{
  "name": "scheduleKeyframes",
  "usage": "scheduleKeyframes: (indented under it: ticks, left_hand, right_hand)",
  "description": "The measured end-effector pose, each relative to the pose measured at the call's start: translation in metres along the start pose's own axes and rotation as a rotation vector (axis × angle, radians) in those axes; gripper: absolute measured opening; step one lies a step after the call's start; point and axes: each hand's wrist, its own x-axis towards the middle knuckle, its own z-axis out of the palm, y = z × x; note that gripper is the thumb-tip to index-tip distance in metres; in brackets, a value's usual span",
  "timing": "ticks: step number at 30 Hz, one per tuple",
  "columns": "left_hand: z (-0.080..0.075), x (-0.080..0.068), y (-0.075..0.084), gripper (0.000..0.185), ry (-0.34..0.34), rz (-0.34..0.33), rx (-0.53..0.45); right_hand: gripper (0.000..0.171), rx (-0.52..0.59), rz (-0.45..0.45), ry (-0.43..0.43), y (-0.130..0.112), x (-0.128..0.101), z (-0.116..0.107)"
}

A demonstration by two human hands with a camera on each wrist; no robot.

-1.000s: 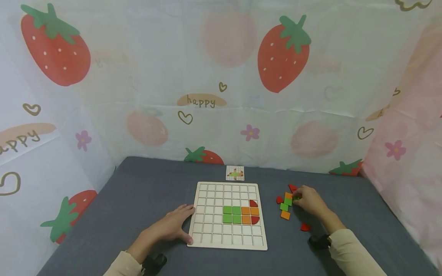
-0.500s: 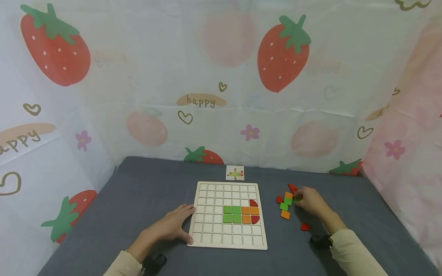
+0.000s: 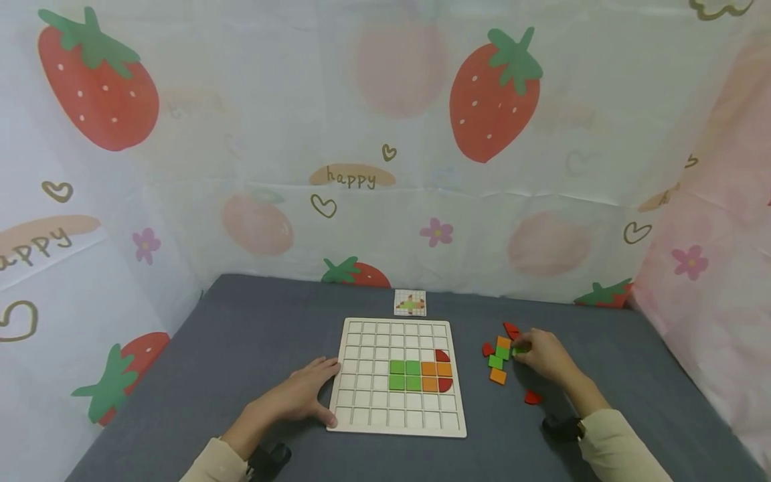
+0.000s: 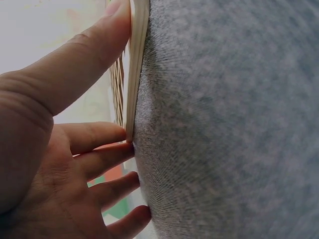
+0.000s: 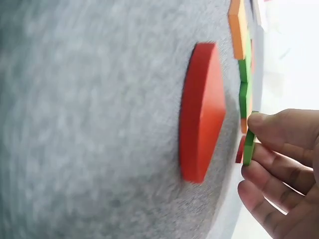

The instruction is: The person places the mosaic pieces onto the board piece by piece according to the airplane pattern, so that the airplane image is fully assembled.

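Your right hand (image 3: pixel 545 353) pinches a green tile (image 5: pixel 248 153) between thumb and fingers, just beside the loose pieces (image 3: pixel 502 352) right of the grid board (image 3: pixel 365 367), while your left hand (image 3: pixel 295 393), fingers extended and gripping nothing, touches that board's left edge.

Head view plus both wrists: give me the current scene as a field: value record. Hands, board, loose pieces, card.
left_hand: left hand, thumb and index finger touching the left edge of the wooden grid board
right_hand: right hand, pinching a green tile
board_contents: four green squares, three orange squares, two red quarter-circles
loose_pieces: right of the board; two loose green squares, two loose orange squares, several loose red pieces, count unclear
card: printed pattern card, beyond the board's far edge
surface: gray cloth
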Motion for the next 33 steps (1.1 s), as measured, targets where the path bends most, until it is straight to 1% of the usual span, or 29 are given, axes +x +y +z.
scheduleKeyframes:
  ticks: [1, 6, 12, 15, 19, 25, 30, 33]
  left_hand:
    - [0.001, 0.0, -0.001, 0.099, 0.001, -0.01, -0.018]
    - [0.001, 0.0, -0.001, 0.096, 0.004, -0.006, -0.007]
    - [0.001, 0.001, -0.001, 0.096, -0.01, -0.014, -0.005]
    - [0.002, 0.001, -0.001, 0.096, -0.01, -0.009, -0.006]
    - [0.002, 0.0, -0.001, 0.097, 0.002, -0.008, -0.003]
    - [0.002, 0.0, -0.001, 0.096, 0.012, -0.008, -0.003]
    - [0.002, 0.0, 0.0, 0.095, 0.009, -0.014, 0.001]
    - [0.001, -0.001, 0.001, 0.095, 0.009, -0.018, -0.001]
  right_hand:
    - [0.016, 0.005, -0.007, 0.005, -0.001, 0.0, 0.0]
    - [0.021, 0.038, -0.035, 0.018, -0.008, -0.001, 0.001]
    - [0.026, 0.069, -0.038, 0.016, -0.021, 0.0, 0.003]
    - [0.024, 0.066, -0.048, 0.022, -0.027, 0.0, 0.004]
    - [0.022, 0.052, -0.086, 0.035, -0.036, 0.002, 0.005]
    - [0.019, 0.021, -0.13, 0.047, -0.052, 0.01, 0.011]
    - [0.02, 0.059, -0.131, 0.036, -0.069, 0.015, 0.016]
    - [0.02, 0.074, -0.149, 0.029, -0.079, 0.018, 0.02]
